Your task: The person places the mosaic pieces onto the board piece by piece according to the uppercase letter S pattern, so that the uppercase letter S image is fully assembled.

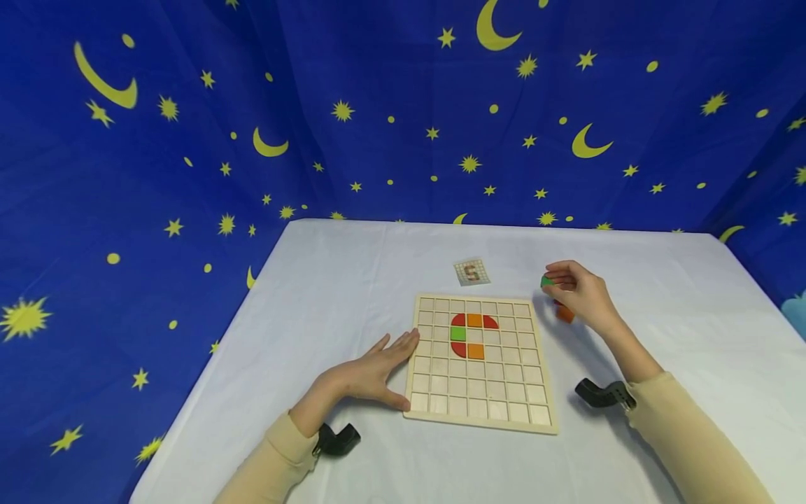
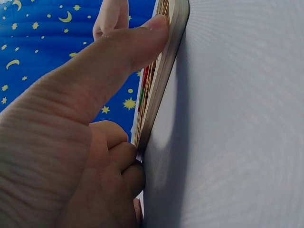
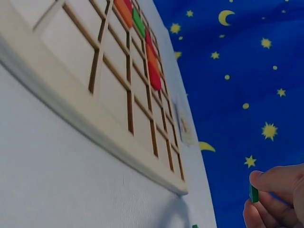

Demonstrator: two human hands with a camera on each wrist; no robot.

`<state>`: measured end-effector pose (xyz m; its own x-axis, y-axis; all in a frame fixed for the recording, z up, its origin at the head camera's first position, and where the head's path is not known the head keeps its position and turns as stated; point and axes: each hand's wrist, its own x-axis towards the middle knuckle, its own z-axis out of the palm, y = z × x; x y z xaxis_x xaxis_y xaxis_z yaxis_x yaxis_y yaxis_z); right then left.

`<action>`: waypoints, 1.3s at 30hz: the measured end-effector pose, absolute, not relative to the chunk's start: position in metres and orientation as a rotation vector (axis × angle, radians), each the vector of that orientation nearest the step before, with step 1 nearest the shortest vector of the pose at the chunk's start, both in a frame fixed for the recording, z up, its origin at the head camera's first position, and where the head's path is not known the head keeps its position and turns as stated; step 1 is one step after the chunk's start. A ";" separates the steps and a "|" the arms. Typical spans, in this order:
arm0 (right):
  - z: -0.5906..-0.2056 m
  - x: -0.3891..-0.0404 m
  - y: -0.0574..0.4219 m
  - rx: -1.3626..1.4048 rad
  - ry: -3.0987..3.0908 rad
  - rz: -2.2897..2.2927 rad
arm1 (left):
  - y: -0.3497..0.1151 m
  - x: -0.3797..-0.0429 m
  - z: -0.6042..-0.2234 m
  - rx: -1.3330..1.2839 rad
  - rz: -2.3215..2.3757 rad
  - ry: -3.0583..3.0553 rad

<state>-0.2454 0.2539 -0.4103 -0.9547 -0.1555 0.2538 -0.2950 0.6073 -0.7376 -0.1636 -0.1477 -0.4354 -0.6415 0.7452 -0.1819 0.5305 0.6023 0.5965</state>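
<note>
A wooden grid board (image 1: pixel 441 404) lies on the table. Its upper middle holds red, orange and green tiles, among them a green square tile (image 1: pixel 458 334), an orange tile (image 1: pixel 476 351) and a red rounded tile (image 1: pixel 490 322). My left hand (image 1: pixel 373 372) rests spread along the board's left edge, with thumb and fingertips touching the frame. In the left wrist view its thumb (image 2: pixel 147 42) presses on the rim. Right of the board's far corner, my right hand (image 1: pixel 584 297) pinches a small green tile (image 3: pixel 254 193) between thumb and fingers. Below that hand are orange pieces (image 1: pixel 564 314), partly hidden.
A small card (image 1: pixel 471 272) with a printed grid and an S-like figure lies behind the board. White cloth (image 1: pixel 352 280) covers the table. Blue curtains (image 1: pixel 403 91) with yellow moons and stars hang behind and at the sides.
</note>
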 end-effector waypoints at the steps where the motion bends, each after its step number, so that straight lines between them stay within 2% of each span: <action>1: -0.409 -0.244 0.253 0.388 -2.656 1.281 | -0.148 -0.164 -0.435 1.023 0.708 2.415; 23: -0.404 -0.201 0.213 0.603 -2.566 1.391 | -0.149 -0.165 -0.437 1.048 0.720 2.408; 32: -0.384 -0.176 0.186 0.689 -2.562 1.386 | -0.148 -0.164 -0.436 1.047 0.717 2.415; 39: -0.412 -0.179 0.185 0.744 -2.574 1.419 | -0.148 -0.164 -0.435 1.051 0.718 2.412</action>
